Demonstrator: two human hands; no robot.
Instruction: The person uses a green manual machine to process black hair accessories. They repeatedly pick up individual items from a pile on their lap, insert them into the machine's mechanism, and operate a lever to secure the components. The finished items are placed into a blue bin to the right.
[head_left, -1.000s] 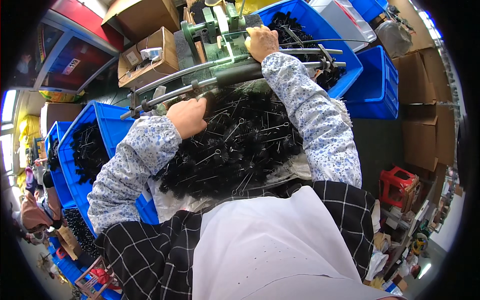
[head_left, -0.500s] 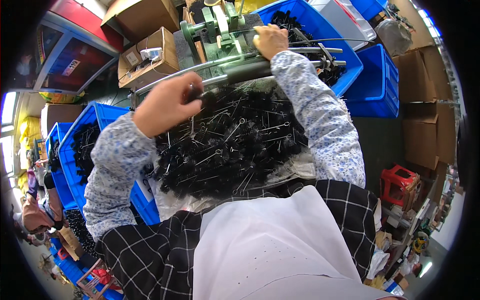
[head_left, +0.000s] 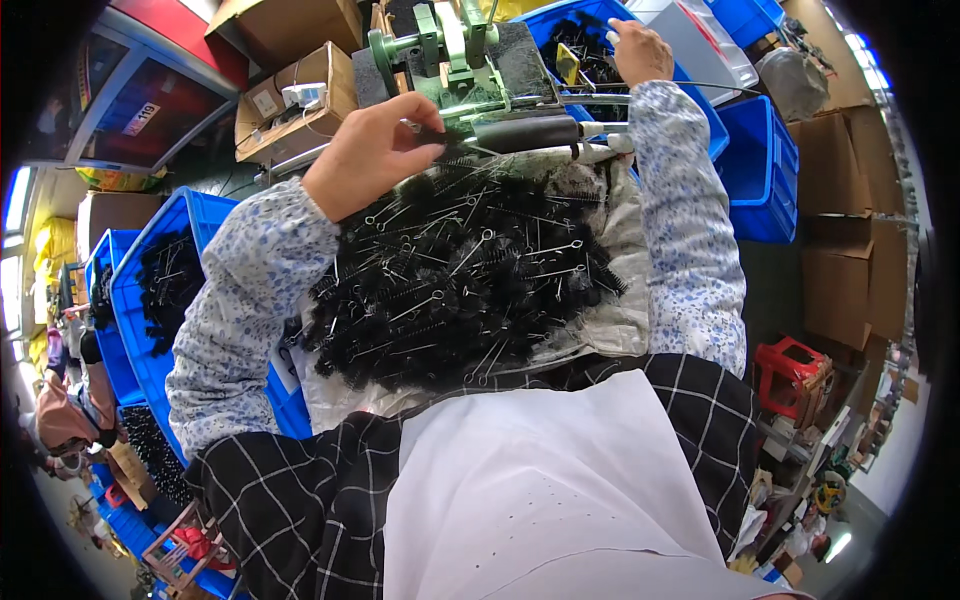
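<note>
My left hand [head_left: 375, 155] is raised over the near side of a green bench machine [head_left: 456, 60], thumb and fingers closed round a black bristle brush [head_left: 452, 140]. The brush lies close to the machine's metal bar. Farther right, my right hand [head_left: 642, 55] reaches over a blue bin [head_left: 712, 125] of black brushes, its fingers somewhat apart. Dark bristles lie beside those fingertips, and I see nothing held. Below both hands a large heap of black brushes [head_left: 450, 270] with looped wire ends covers a pale cloth [head_left: 625, 290] in front of me.
A dark padded tube [head_left: 525, 135] runs along the machine's near edge. Blue bins with more brushes [head_left: 170, 290] stand at the left; another blue bin [head_left: 765, 180] is at the right. A cardboard box [head_left: 295, 105] holds a white plug block. A red stool [head_left: 790, 375] stands lower right.
My right hand has moved from the machine rightward to over the blue bin. My left hand has moved up and right to the machine's bar, with a brush in its fingers.
</note>
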